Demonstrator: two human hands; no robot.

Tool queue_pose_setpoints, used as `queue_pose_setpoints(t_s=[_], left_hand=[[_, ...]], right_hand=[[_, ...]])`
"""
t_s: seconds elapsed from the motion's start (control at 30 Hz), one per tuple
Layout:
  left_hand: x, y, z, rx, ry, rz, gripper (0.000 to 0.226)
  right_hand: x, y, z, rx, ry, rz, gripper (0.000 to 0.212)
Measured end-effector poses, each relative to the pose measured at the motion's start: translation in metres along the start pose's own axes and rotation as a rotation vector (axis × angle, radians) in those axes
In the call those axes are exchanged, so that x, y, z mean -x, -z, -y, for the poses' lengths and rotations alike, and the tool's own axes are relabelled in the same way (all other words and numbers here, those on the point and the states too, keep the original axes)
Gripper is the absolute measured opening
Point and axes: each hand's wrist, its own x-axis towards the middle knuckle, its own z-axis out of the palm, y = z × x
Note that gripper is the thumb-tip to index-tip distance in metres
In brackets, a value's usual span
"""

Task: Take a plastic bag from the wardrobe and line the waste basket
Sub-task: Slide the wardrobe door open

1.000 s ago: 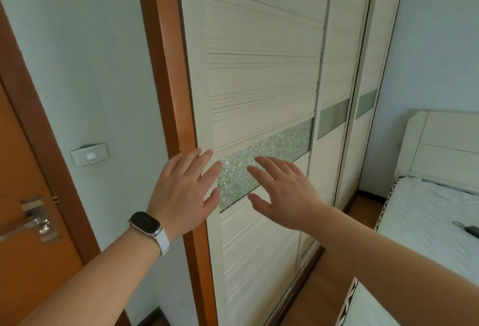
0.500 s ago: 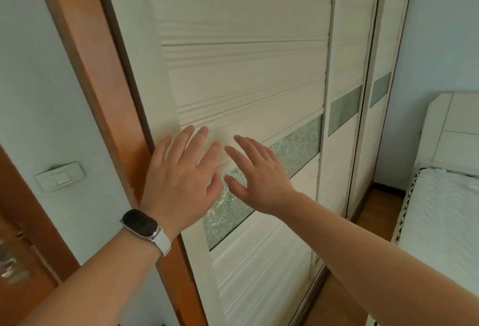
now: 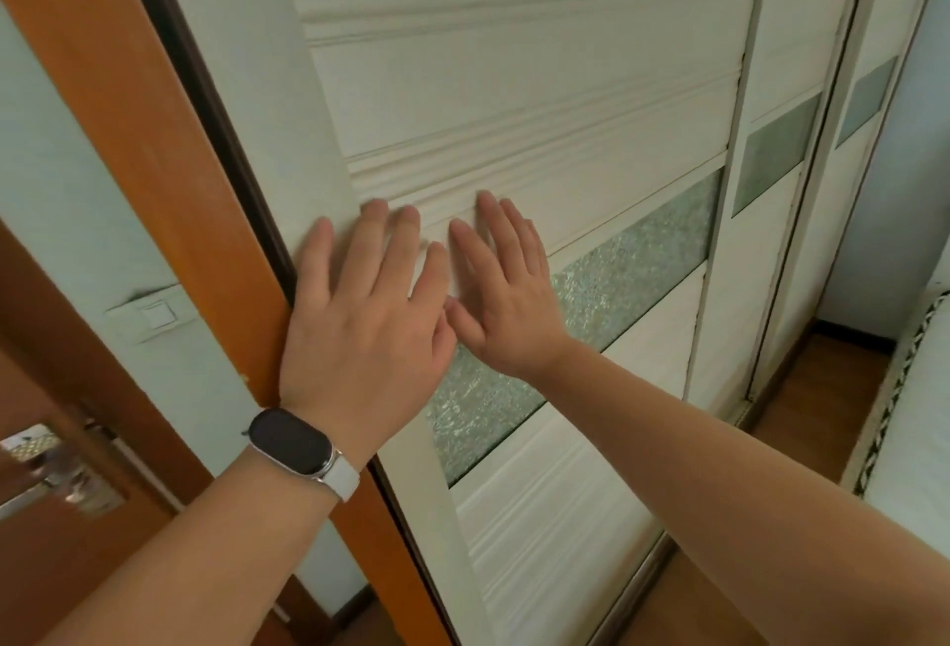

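The wardrobe's cream sliding door point(image 3: 514, 95) fills the middle of the view, with ribbed panels and a frosted glass band point(image 3: 632, 260). It stands shut against the orange wooden frame point(image 3: 139, 105). My left hand point(image 3: 365, 316), with a dark watch on the wrist, lies flat on the door's left stile, fingers straight. My right hand point(image 3: 504, 296) presses flat on the panel just right of it, fingers straight, the two thumbs nearly touching. No plastic bag or waste basket is in view.
Two more sliding doors point(image 3: 786, 141) run off to the right. A white wall switch point(image 3: 151, 314) and an orange room door with a metal handle point(image 3: 46, 470) are at the left. A white bed edge point(image 3: 905, 414) stands at the right over a wooden floor.
Both hands have moved forward onto the wardrobe door and now lie flat against it. The view has closed in on the door; the door itself has not visibly slid.
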Motion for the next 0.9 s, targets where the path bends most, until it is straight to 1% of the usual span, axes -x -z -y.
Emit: queue_pose_setpoints(t_s=[0.17,0.43,0.57,0.73,0.9], left_hand=[[0.002,0.002,0.002,-0.012,-0.009,0.05,0.046],[0.005,0.003,0.003,0.004,-0.027,0.069,0.043],[0.002,-0.005,-0.003,-0.005,-0.022,0.027,0.043],[-0.015,-0.016,-0.017,0.083,0.053,-0.049,0.039],[-0.029,-0.029,-0.03,0.086,0.023,-0.123,0.039]], right_hand=[[0.001,-0.009,0.0,0.009,-0.034,0.008,0.065],[-0.002,-0.014,-0.004,0.068,-0.036,0.007,0.068],[-0.003,-0.02,-0.007,0.061,-0.043,-0.036,0.067],[-0.003,-0.023,-0.021,0.054,-0.025,-0.039,0.067],[-0.004,-0.024,-0.047,0.058,-0.014,-0.084,0.066]])
